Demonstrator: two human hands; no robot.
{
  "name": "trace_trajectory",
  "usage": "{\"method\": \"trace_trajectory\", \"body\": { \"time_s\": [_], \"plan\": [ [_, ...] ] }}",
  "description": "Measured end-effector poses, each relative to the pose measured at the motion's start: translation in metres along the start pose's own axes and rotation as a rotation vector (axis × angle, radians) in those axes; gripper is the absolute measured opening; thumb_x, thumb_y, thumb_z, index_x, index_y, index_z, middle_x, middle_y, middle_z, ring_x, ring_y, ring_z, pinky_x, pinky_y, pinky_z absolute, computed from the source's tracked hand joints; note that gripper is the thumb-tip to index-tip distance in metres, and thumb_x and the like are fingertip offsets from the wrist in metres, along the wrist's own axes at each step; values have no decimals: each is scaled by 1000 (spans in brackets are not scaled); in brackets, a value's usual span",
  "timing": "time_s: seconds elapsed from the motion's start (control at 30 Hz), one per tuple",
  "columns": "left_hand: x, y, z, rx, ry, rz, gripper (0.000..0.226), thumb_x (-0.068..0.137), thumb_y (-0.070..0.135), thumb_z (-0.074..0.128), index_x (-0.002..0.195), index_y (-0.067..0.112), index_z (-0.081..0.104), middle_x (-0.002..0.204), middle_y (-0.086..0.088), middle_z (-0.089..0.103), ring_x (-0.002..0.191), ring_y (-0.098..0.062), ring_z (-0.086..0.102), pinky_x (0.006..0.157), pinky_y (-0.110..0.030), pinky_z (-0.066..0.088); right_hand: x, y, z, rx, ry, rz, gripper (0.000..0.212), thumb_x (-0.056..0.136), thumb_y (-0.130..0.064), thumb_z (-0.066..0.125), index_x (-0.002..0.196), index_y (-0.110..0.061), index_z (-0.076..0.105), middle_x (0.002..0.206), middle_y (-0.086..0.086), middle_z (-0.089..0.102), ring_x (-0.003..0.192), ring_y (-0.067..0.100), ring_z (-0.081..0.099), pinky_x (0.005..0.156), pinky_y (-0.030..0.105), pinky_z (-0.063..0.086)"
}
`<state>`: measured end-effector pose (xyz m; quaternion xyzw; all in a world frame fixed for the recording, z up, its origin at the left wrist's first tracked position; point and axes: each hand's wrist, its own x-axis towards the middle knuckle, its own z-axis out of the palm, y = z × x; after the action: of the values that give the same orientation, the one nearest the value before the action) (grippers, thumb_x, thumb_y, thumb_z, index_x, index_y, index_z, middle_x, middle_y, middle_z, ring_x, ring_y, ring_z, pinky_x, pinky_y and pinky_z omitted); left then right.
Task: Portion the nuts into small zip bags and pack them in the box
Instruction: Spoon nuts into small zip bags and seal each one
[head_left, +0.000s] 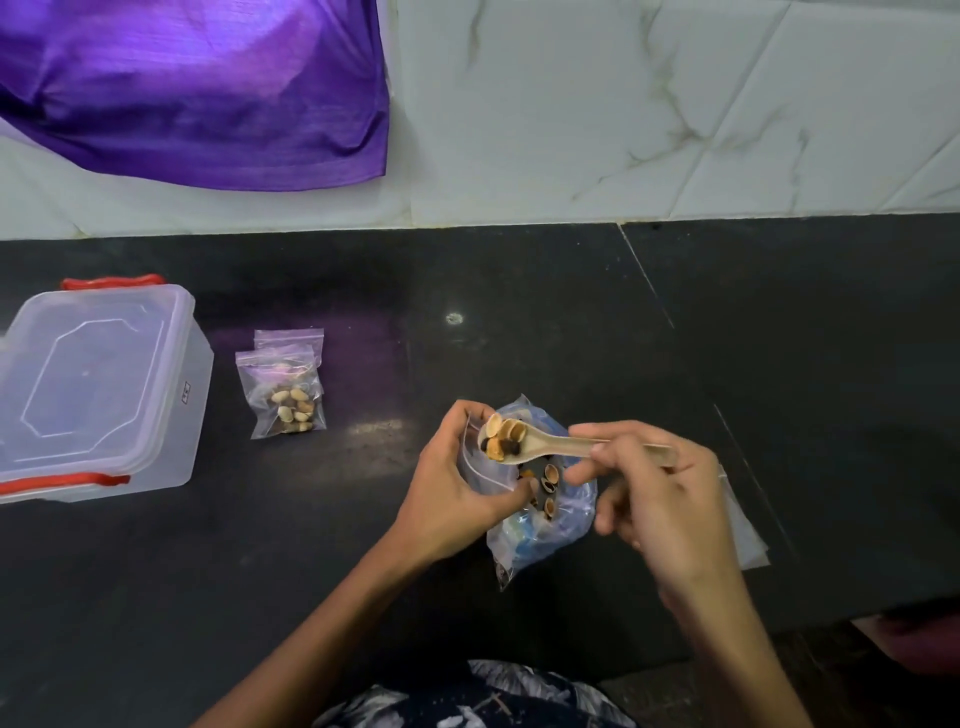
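My left hand (457, 483) holds a small clear zip bag (480, 470) open at its mouth. My right hand (660, 493) grips the handle of a pale spoon (550, 444) whose bowl, loaded with nuts and shells, sits right at the bag's mouth. Below both hands lies a larger clear bag of nuts (550, 525) on the black counter (260, 545). Two filled small zip bags (285, 387) lie overlapped to the left. At the far left stands the clear plastic box (98, 384) with red clips, its lid on.
A purple cloth (197, 88) hangs on the marble-tiled wall (623, 104) behind the counter. Spare clear zip bags (743, 525) lie partly hidden behind my right hand. The counter's front edge runs near my patterned clothing (467, 696) at the bottom.
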<state>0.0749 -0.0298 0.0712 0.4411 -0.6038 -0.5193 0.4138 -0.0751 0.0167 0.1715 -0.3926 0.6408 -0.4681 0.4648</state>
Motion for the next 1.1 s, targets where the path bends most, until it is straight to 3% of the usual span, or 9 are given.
{"method": "trace_trajectory", "body": {
  "time_s": [0.2, 0.3, 0.37, 0.43, 0.57, 0.67, 0.83, 1.0, 1.1],
  "plan": [
    [-1, 0, 2, -91, -12, -9, 49, 66, -2, 81, 96, 18, 48, 79, 14, 63, 70, -2, 60, 66, -19, 48, -13, 16, 18, -669, -5, -517, 24, 83, -26, 57, 99, -25, 75, 74, -14, 71, 63, -1, 62, 48, 11, 45],
    [-2, -2, 1, -117, 3, -16, 46, 61, 18, 79, 93, 31, 49, 81, 11, 61, 72, -8, 58, 66, -25, 48, -13, 21, 20, -805, -23, -643, 31, 81, -30, 51, 100, -22, 74, 82, -10, 74, 67, 1, 65, 51, 23, 55],
    [-2, -3, 1, -92, 11, -15, 44, 63, 21, 79, 92, 34, 49, 82, 11, 61, 74, -11, 58, 68, -27, 49, -14, 22, 16, -802, -4, -660, 31, 82, -31, 51, 100, -23, 74, 79, -11, 73, 61, 0, 62, 47, 22, 52],
    [-2, -4, 0, -36, 33, -4, 45, 67, 14, 82, 92, 32, 49, 85, 11, 61, 78, -10, 59, 69, -24, 49, -16, 15, 9, -644, 43, -589, 28, 83, -30, 53, 100, -23, 73, 74, -13, 71, 56, -1, 61, 45, 15, 48],
    [-5, -17, -4, 40, 79, -8, 44, 70, 13, 82, 96, 27, 50, 98, 3, 60, 88, -10, 61, 72, -26, 53, 14, 31, -17, -302, 146, -235, 21, 86, -5, 57, 86, -19, 72, 60, -2, 67, 45, -3, 55, 43, 8, 39],
    [-11, -30, -5, 59, 94, -55, 45, 66, 20, 80, 100, 27, 50, 107, -2, 55, 95, -17, 61, 77, -34, 56, 37, 69, -24, -441, 72, -69, 21, 91, -9, 56, 90, -24, 70, 67, -4, 67, 52, -3, 57, 48, 11, 42],
    [-19, -39, -1, 4, 45, -125, 43, 63, 16, 77, 94, 30, 51, 118, -1, 47, 94, -12, 60, 73, -28, 57, 39, 99, -15, -524, -29, -86, 23, 92, -14, 55, 105, -30, 66, 88, -13, 67, 80, -2, 65, 65, 21, 57],
    [-20, -43, 3, -74, -21, -175, 41, 61, 20, 76, 87, 38, 51, 120, -7, 50, 102, -18, 64, 81, -38, 58, 38, 90, -23, -506, -143, -36, 22, 92, -13, 55, 98, -29, 68, 78, -10, 67, 68, -3, 63, 56, 14, 48],
    [-19, -45, 3, -77, -31, -187, 39, 62, 19, 76, 86, 38, 52, 121, -7, 51, 104, -17, 64, 84, -42, 58, 37, 88, -32, -526, -194, 40, 23, 91, -13, 54, 95, -31, 69, 74, -5, 67, 60, 3, 59, 57, 20, 48]
  ]
}}
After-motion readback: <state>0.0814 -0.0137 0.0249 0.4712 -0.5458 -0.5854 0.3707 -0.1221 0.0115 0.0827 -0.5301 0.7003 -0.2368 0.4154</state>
